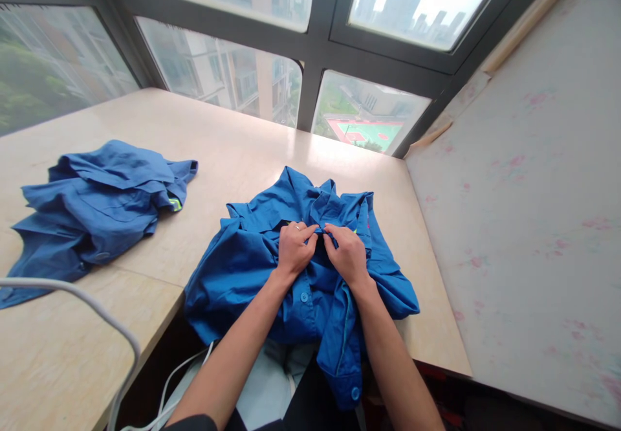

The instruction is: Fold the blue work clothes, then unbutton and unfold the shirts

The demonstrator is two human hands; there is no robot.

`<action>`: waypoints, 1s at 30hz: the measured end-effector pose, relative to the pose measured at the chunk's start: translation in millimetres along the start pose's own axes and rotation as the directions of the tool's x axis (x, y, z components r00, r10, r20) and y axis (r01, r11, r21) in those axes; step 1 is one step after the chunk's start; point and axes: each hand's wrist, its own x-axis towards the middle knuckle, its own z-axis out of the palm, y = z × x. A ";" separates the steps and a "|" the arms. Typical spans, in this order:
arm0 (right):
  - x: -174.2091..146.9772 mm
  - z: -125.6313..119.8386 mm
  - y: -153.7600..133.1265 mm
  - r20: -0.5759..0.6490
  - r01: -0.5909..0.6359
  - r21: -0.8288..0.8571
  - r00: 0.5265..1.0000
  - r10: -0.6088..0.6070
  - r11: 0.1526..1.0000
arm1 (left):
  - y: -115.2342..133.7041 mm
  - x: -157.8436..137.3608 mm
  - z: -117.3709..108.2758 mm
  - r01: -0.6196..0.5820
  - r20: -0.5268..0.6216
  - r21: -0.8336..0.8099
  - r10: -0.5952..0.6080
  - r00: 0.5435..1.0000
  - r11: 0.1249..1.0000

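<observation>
A blue button-up work jacket (242,269) lies bunched on the ledge and hangs over its front edge. Near the jacket's middle, my left hand (295,246) pinches the cloth between thumb and fingertips; a ring shows on one finger. Close beside it, my right hand (347,253) pinches the same front edge, the fingertips of both hands almost meeting. What exactly lies between the fingertips is too small to make out. Below my hands a blue button (304,297) shows on the front strip, and another button (355,393) sits on the hanging part.
A second blue garment (107,198) lies crumpled on the pale ledge (213,136) at left. A white cable (92,301) arcs across the lower left. Grey-framed windows (310,55) rise behind the ledge, and a flowered wall (528,224) bounds it at right.
</observation>
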 end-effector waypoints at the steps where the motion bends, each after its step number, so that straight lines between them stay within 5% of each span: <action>1: -0.4 1.5 -1.6 0.005 -0.029 -0.041 1.000 0.029 0.999 | 0.2 -0.1 0.3 -0.002 -0.002 0.004 0.002 1.000 1.000; 6: -1.8 7.0 -3.1 0.007 -0.146 -0.168 0.989 0.149 0.975 | 0.4 -0.3 1.9 -0.005 -0.001 0.026 0.005 1.000 1.000; 13: -0.1 0.0 13.6 0.124 -0.106 0.311 0.990 0.070 0.944 | -0.5 -0.9 1.8 0.032 -0.026 -0.020 -0.033 0.999 0.999; 23: 2.3 -5.3 10.3 0.087 -0.223 0.467 0.975 0.206 0.856 | -8.4 1.0 -2.2 -0.018 0.034 -0.235 0.027 0.999 0.972; 28: 2.6 -2.9 12.8 0.039 -0.301 0.516 0.943 0.329 0.802 | -8.5 0.6 -5.2 0.088 -0.096 -0.565 -0.171 0.981 0.821; 30: 2.4 0.0 23.1 -0.055 -0.364 0.627 0.861 0.505 0.689 | -13.2 1.6 -5.8 0.156 -0.138 -0.715 -0.357 0.924 0.681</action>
